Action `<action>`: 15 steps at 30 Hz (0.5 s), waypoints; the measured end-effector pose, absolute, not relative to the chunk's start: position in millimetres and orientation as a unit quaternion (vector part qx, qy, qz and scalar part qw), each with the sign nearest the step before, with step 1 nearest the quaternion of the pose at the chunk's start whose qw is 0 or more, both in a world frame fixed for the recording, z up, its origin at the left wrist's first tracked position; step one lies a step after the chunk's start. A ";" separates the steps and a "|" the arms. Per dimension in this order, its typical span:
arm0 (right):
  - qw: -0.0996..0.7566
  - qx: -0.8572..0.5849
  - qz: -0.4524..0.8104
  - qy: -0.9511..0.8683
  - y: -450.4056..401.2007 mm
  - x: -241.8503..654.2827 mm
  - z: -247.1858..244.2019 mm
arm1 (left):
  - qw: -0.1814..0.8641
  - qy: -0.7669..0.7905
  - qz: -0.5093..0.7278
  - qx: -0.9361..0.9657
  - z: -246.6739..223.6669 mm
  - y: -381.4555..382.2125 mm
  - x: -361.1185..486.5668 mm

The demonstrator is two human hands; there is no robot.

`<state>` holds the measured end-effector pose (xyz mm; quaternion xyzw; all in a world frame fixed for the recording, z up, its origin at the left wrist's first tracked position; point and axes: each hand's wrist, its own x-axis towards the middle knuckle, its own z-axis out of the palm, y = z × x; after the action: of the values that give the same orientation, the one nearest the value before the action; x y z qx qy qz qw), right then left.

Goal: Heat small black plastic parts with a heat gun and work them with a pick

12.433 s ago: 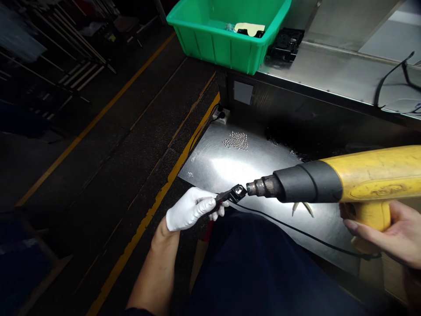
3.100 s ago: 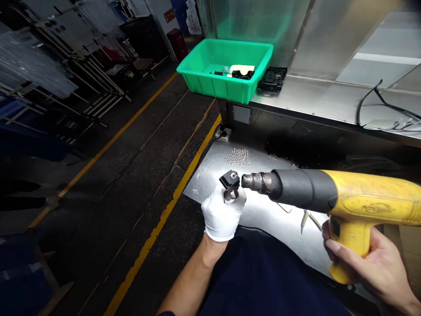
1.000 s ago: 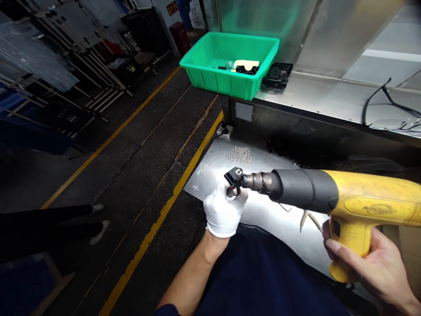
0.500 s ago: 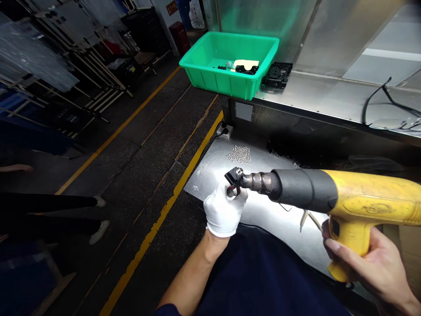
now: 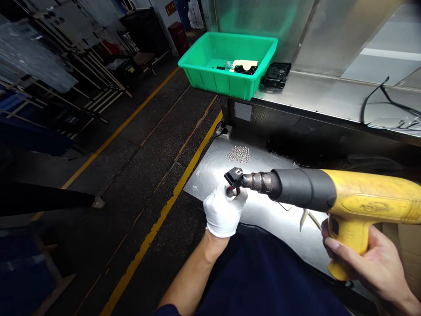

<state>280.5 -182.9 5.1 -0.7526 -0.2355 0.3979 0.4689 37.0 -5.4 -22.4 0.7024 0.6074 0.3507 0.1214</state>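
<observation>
In a white glove, my left hand [image 5: 222, 211] is closed around a small black plastic part [image 5: 233, 176] with a light metal piece on its top. My bare right hand [image 5: 375, 259] grips the handle of a yellow heat gun [image 5: 371, 193] with a dark grey front collar. The gun lies level, and its narrow metal nozzle [image 5: 258, 182] points left, right up against the black part. I cannot tell whether they touch. Many small shiny metal pieces [image 5: 239, 154] lie spread on the steel table [image 5: 204, 175] beyond my left hand.
A green bin [image 5: 217, 81] with black parts stands on the steel ledge [image 5: 315, 90], beside a black moulded part [image 5: 278, 74]. Glasses [image 5: 388, 103] rest farther right. Tweezers [image 5: 304, 219] lie under the gun. A power strip [image 5: 224, 131] sits at the table's corner. A person's leg [image 5: 49, 199] shows at left.
My hands, the heat gun and the black part hold nearly the same pose. At left, the other person has moved: one leg and shoe show now instead of two, and the hand there is gone.
</observation>
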 end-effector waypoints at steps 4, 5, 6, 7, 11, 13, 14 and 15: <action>0.472 -0.751 0.400 -0.231 -180.8 277.4 9.5 | 0.126 0.606 0.341 0.707 -20.6 -6.6 39.3; 0.477 -0.747 0.403 -0.230 -180.2 277.5 9.2 | 0.127 0.607 0.340 0.707 -20.0 -6.7 40.1; 0.482 -0.740 0.408 -0.231 -179.2 278.3 7.6 | 0.130 0.610 0.342 0.703 -19.8 -6.4 40.7; 0.488 -0.731 0.417 -0.232 -177.5 279.7 4.5 | 0.139 0.617 0.346 0.694 -20.0 -5.9 40.6; 0.512 -0.682 0.469 -0.229 -158.4 287.4 -26.0 | 0.267 0.633 0.381 0.619 -26.3 -1.9 28.8; 0.510 -0.667 0.495 -0.224 -139.9 287.1 -51.0 | 0.341 0.636 0.393 0.570 -32.2 -0.7 14.7; 0.505 -0.666 0.503 -0.222 -129.0 284.6 -65.1 | 0.367 0.638 0.395 0.550 -35.4 -0.8 6.5; 0.496 -0.668 0.510 -0.219 -117.3 280.3 -79.9 | 0.386 0.640 0.396 0.533 -38.4 -1.4 -2.0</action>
<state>280.3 -117.3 -79.9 -0.6675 -0.2189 0.5104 0.4960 -2.0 -1.4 -38.4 0.5331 0.6402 0.3963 0.3858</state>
